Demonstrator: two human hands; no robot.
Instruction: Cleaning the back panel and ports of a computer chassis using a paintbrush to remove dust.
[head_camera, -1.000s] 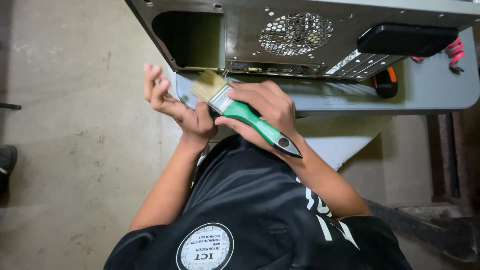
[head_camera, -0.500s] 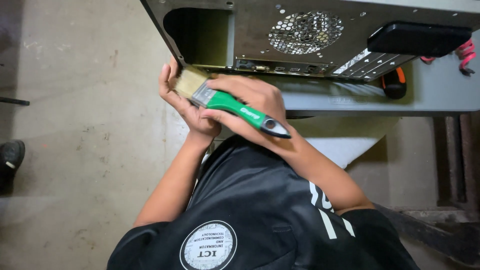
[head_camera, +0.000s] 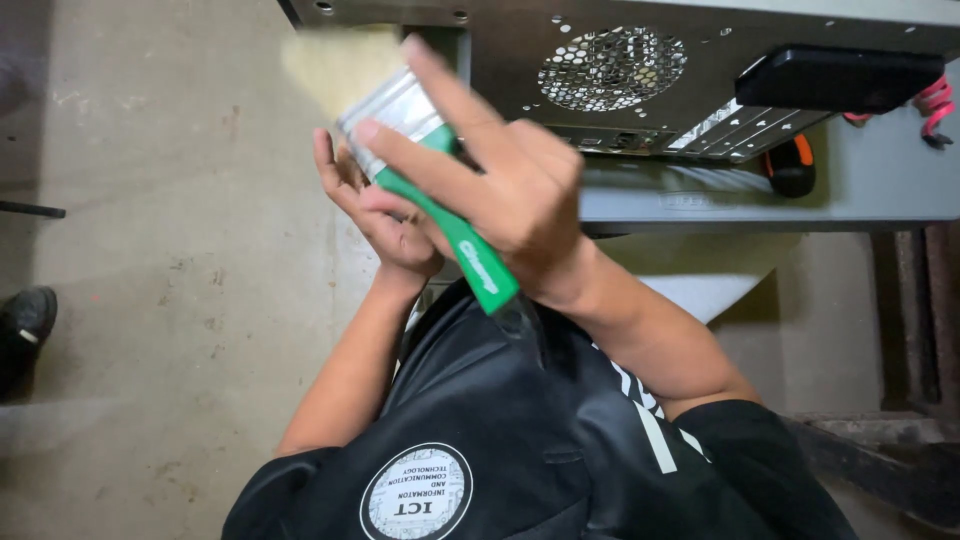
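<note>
My right hand (head_camera: 510, 185) grips a paintbrush (head_camera: 440, 215) with a green handle, a metal ferrule and pale bristles that are blurred at the upper left. The brush head lies against the palm of my left hand (head_camera: 375, 215), which is held open with fingers apart just behind it. Both hands are in front of my chest, below the open metal computer case (head_camera: 640, 70) that rests on a grey table (head_camera: 720, 195).
The case shows a round fan grille (head_camera: 612, 68) and a black part (head_camera: 840, 78) on its right. A screwdriver with an orange and black handle (head_camera: 790, 165) lies on the table. Pink cables (head_camera: 935, 105) hang at far right. A dark shoe (head_camera: 25, 320) is on the concrete floor at left.
The brush has swung upward and its bristles now blur against my left palm. The view has come closer to the hands.
</note>
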